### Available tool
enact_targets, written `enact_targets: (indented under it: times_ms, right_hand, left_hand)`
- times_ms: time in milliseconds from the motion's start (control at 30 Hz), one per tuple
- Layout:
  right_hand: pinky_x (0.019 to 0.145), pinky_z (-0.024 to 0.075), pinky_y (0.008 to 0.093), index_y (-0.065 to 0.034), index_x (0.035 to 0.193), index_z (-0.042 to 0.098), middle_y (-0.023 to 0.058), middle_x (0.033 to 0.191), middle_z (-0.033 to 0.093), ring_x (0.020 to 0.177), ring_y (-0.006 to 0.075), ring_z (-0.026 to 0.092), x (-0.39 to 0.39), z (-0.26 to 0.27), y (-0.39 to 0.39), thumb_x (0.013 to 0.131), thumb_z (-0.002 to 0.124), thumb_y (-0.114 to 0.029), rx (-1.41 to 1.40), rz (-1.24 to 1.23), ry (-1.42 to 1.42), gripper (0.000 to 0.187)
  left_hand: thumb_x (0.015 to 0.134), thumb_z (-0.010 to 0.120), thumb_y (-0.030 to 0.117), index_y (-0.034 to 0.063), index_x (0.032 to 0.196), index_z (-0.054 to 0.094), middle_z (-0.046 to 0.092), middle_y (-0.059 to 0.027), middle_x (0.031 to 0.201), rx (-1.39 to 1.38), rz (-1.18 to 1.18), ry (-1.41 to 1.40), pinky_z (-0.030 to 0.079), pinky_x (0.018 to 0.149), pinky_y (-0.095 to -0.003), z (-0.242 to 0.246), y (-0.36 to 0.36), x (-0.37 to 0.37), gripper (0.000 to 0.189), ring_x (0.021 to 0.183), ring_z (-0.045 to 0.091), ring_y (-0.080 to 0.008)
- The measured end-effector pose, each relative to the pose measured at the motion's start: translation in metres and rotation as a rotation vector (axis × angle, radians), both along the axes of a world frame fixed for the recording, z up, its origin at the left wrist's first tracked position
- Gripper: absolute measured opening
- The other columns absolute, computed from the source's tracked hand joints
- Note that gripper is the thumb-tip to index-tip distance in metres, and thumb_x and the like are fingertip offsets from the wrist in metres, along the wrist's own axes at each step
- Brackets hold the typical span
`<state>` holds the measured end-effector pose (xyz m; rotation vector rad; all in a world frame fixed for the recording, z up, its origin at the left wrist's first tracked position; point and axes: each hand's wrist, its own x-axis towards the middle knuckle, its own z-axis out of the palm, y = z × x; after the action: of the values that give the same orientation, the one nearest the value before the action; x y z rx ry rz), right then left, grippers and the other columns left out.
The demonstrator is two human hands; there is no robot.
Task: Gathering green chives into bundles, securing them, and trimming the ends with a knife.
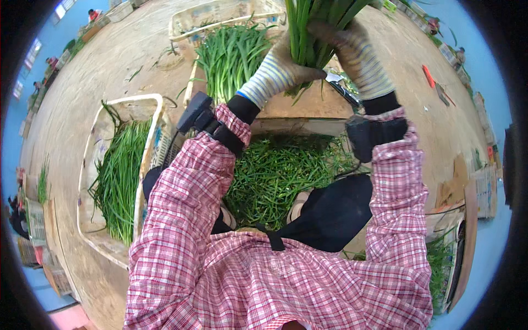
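A bunch of long flat green leaves [303, 31] stands upright between my hands, its top cut off by the picture's upper edge. My left hand [280, 70], in a striped knit glove with a dark palm, is closed around the bunch's lower left side. On the other side, my right hand [359, 57], gloved alike and slightly blurred, grips it higher up. Below the bunch is a wooden board [305, 108]. A dark-edged flat object [344, 93] lies on it by my right wrist; I cannot tell what it is. Leafy green stalks [235, 60] lie left of my left hand.
Cut green trimmings [284, 177] cover the floor between my feet. At left stands a white plastic crate [84, 173] holding thin green stalks [123, 181]. Another crate [181, 31] is beyond. A red-handled tool [429, 76] lies on the right floor. Distant people line the room's edges.
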<state>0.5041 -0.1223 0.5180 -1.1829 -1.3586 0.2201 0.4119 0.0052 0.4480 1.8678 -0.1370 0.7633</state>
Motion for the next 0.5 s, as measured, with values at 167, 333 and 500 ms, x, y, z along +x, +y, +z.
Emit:
enact_targets:
  times_ms: [167, 333, 500]
  right_hand:
    - [0.088, 0.0482, 0.0319, -0.0024, 0.116, 0.058, 0.0058, 0.107, 0.064, 0.098, 0.0153, 0.059, 0.043, -0.065, 0.016, 0.082, 0.07, -0.02, -0.192, -0.338, 0.103, 0.04]
    - [0.089, 0.0472, 0.0279, 0.0011, 0.114, 0.058, 0.0075, 0.111, 0.064, 0.1, 0.0164, 0.06, 0.008, -0.045, 0.004, 0.077, 0.075, -0.03, -0.16, 0.023, 0.34, 0.051]
    - [0.088, 0.0483, 0.0293, 0.0008, 0.118, 0.056, 0.0106, 0.12, 0.057, 0.099, 0.0186, 0.061, -0.037, 0.011, 0.001, 0.087, 0.062, -0.023, -0.262, -0.034, -0.04, 0.039]
  left_hand:
    - [0.06, 0.087, 0.018, 0.0059, 0.12, 0.047, 0.063, -0.0031, 0.104, -0.154, -0.101, 0.051, 0.049, 0.086, -0.0308, -0.04, 0.002, 0.041, 0.074, 0.094, 0.059, -0.0151]
    - [0.057, 0.088, 0.014, 0.0031, 0.128, 0.035, 0.061, -0.0078, 0.11, -0.293, -0.119, -0.045, 0.049, 0.088, -0.0318, -0.029, -0.01, 0.026, 0.09, 0.098, 0.058, -0.0175]
    - [0.073, 0.071, 0.004, 0.001, 0.11, 0.054, 0.064, -0.0084, 0.094, -0.862, -0.163, -0.083, 0.053, 0.076, -0.0322, -0.021, -0.009, -0.015, 0.041, 0.083, 0.063, -0.0201]
